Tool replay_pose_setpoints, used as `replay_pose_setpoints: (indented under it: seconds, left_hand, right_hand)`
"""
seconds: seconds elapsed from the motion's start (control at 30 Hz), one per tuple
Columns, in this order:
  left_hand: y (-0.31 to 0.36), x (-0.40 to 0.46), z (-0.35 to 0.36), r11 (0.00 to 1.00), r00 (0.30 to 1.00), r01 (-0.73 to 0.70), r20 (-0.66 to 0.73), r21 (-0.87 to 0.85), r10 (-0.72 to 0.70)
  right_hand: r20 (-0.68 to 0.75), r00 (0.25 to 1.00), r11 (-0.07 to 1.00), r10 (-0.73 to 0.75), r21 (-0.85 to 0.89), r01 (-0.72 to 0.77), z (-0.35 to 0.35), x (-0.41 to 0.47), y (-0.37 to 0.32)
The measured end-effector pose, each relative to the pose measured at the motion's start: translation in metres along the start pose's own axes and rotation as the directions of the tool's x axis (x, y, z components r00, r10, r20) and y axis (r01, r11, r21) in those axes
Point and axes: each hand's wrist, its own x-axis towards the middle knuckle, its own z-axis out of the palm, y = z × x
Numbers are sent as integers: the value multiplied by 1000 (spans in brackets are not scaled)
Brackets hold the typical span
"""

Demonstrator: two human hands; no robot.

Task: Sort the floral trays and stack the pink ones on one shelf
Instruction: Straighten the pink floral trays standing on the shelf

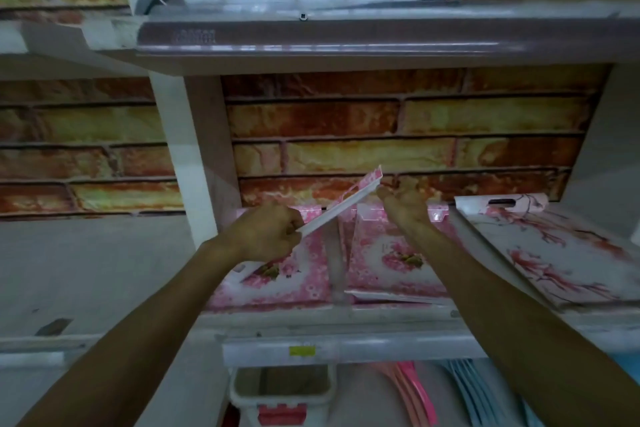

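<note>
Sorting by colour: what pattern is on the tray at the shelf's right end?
White tray with pink blossom branches, clearest in the head view.

Left hand (266, 232) pinches the near-left corner of a tilted tray (341, 208); right hand (403, 206) at its far-right end. Below the grip: two trays flat on the shelf (346, 322), side by side. Right of the grip: branch-print tray (554, 253), leaning.

The left hand (268, 232) is gripping the near end of a pink floral tray (341, 206), holding it tilted on edge above the shelf (346, 322). The right hand (405, 204) is touching its far end with loosely bent fingers. More pink trays (384, 263) are lying flat beneath, and a white blossom tray (554, 253) is resting at the right.
</note>
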Motion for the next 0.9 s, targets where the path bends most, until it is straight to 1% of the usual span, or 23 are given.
replay_pose_setpoints:
  seconds: [0.03, 0.07, 0.1, 0.13, 0.17, 0.2, 0.23, 0.3, 0.33, 0.37, 0.43, 0.5, 0.57, 0.63, 0.7, 0.77, 0.83, 0.9]
  left_hand:
    - [2, 1, -2, 1000, 1000, 7, -2, -2, -7]
    - [5, 2, -3, 1000, 1000, 9, -2, -13, -9]
    - [7, 3, -3, 1000, 1000, 15, 5, -17, -15]
    - [9, 3, -2, 1000, 1000, 19, 12, -20, -19]
    - [13, 3, 0, 1000, 999, 27, 19, -12, -27]
    - [18, 3, 2, 1000, 999, 25, 23, 13, -25]
    - [23, 3, 4, 998, 999, 22, 31, 52, -23]
    - [35, 2, 9, 993, 999, 27, 35, 117, -31]
    - [39, 2, 11, 992, 999, 33, 21, 121, -36]
    - [41, 2, 14, 995, 999, 37, 10, 89, -38]
    - [38, 2, 17, 997, 999, 33, -1, -74, -33]
    - [30, 1, 16, 966, 998, 41, -35, -255, -52]
    - [23, 0, 13, 933, 991, 56, -94, -356, -95]
    - [15, -2, 12, 913, 974, 50, -182, -406, -134]
    - [5, -3, 11, 891, 937, 54, -285, -450, -201]
    - [-4, -3, 13, 861, 875, 88, -373, -501, -307]
    - [-8, -4, 15, 829, 822, 116, -416, -547, -389]
    - [-12, -2, 18, 804, 785, 130, -436, -580, -441]
  right_hand:
    - [87, 984, 979, 154, 122, -164, 4, -4, -2]
    - [202, 950, 936, 237, 213, -279, 7, -13, -6]
    - [302, 917, 901, 259, 266, -342, 11, -19, -10]
    - [371, 892, 877, 258, 298, -378, 16, -25, -14]
    - [426, 872, 850, 240, 342, -401, 23, -29, -17]
    - [452, 863, 834, 226, 367, -411, 30, -34, -21]
    - [444, 872, 829, 207, 395, -397, 38, -33, -22]
    - [370, 908, 839, 195, 417, -350, 51, -32, -22]
    - [322, 925, 846, 200, 419, -329, 55, -31, -23]
    - [281, 938, 850, 202, 426, -310, 57, -29, -21]
    - [221, 954, 860, 201, 427, -280, 55, -27, -17]
    - [213, 961, 858, 178, 444, -257, 45, -24, -15]
    - [190, 968, 853, 167, 464, -238, 35, -22, -16]
    - [144, 979, 831, 144, 519, -199, 28, -12, -13]
    - [99, 986, 830, 135, 531, -168, 25, 3, -9]
    - [61, 988, 849, 142, 505, -154, 20, 10, -8]
    - [23, 986, 859, 167, 487, -157, 17, 19, -4]
    - [37, 986, 866, 165, 473, -163, 16, 36, 6]
